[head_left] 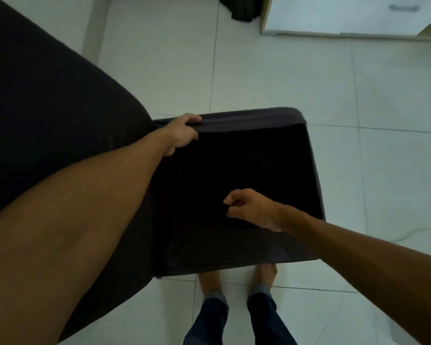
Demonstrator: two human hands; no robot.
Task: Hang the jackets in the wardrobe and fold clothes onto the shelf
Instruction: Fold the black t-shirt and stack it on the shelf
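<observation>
At the far left corner of the dark garment point(246, 170), the fingers point(193, 119) of the left hand point(182, 135) are curled over the folded far edge, with the thumb underneath on the near side, so that the hand grips the cloth there. Toward the near middle of the same garment, the right hand point(251, 207) has its fingers drawn in tight and the thumb closed against them, pinching a small bit of the black fabric; how much cloth is caught cannot be made out against the dark surface. The garment itself is spread roughly square and held out flat between the two hands, its far edge doubled into a lighter grey band and its near edge hanging just above the person's bare feet point(237, 277). Both forearms are bare and reach in from the near side. Left of the garment, and touching its left border, lies a large dark fabric-covered surface point(47, 108) whose nature cannot be determined. Beneath the garment is a pale tiled floor point(309, 78). Well beyond the garment, at the far right, stands a white cabinet point(334, 16) with a light wooden edge and a grey handle, and just left of that cabinet a dark cloth point(239, 7) hangs down to the floor.
</observation>
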